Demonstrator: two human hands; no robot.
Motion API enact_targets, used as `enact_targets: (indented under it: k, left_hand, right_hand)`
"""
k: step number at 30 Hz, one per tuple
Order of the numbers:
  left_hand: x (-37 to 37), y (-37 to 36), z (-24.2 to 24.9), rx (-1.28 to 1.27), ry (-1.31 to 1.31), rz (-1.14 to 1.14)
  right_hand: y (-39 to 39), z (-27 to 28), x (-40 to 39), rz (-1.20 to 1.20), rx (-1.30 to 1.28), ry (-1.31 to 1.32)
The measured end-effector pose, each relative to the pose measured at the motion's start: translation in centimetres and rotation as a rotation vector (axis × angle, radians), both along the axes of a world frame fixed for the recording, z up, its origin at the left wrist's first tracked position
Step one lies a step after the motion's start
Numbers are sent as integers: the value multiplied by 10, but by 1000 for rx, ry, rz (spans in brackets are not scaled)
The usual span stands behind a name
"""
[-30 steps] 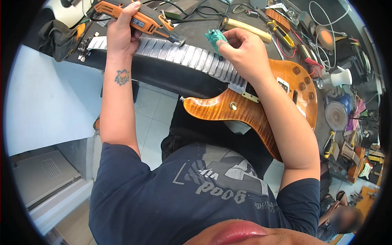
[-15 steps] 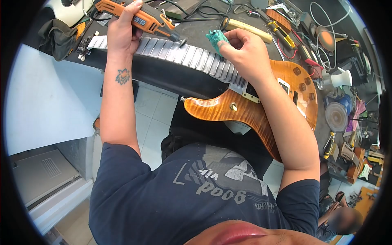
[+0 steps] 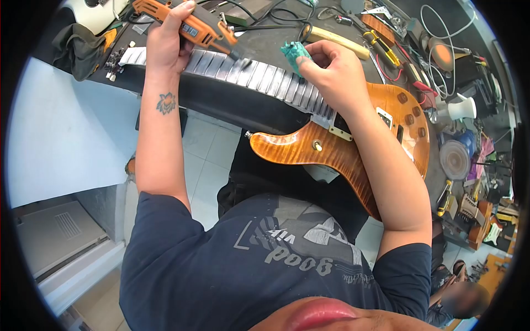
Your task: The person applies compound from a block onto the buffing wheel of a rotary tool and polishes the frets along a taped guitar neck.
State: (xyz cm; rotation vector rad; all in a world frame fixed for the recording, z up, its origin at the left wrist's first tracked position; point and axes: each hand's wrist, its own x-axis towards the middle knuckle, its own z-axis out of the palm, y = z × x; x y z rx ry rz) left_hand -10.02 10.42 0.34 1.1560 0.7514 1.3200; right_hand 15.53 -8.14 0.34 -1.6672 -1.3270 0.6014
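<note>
An orange and black rotary tool (image 3: 200, 33) is gripped in my left hand (image 3: 167, 48), its fingers wrapped round the body. The tool's dark wheel (image 3: 243, 63) is right at the frets on the neck (image 3: 265, 76) of an electric guitar, whose fingerboard is covered in silvery tape between the frets. Between thumb and fingers, my right hand (image 3: 335, 70) pinches a crumbly green lump (image 3: 292, 54) above the neck's body end. The amber, flame-patterned guitar body (image 3: 287, 148) lies under my right forearm, with knobs and a toggle switch showing.
Behind the neck, a pale yellow stick (image 3: 338, 42) and black cables (image 3: 265, 22) lie on the dark bench. Yellow-black pliers (image 3: 381, 47), wires and a white cup-like piece (image 3: 462, 109) crowd the right side. A dark cloth (image 3: 83, 55) hangs at the left. Another person (image 3: 461, 298) sits at lower right.
The rotary tool's tip has shifted slightly down and left along the frets, its wheel now blurred. The guitar has shifted a touch to the right. My right hand keeps its pinch on the green lump.
</note>
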Motion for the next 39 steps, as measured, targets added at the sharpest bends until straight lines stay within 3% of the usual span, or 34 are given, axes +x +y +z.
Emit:
enact_targets:
  k: [5, 8, 14, 17, 39]
  left_hand:
    - [2, -4, 3, 23, -8, -11]
    - [-15, 13, -12, -21, -21, -132]
    - [8, -9, 4, 3, -120, -11]
    - [-10, 0, -5, 29, 1, -106]
    - [-19, 8, -13, 11, -123, -225]
  right_hand:
    - [0, -1, 0, -1, 1, 16]
    - [0, 1, 0, -2, -2, 24]
    - [0, 3, -2, 2, -8, 37]
    - [0, 0, 0, 4, 6, 43]
    - [0, 1, -2, -3, 6, 21]
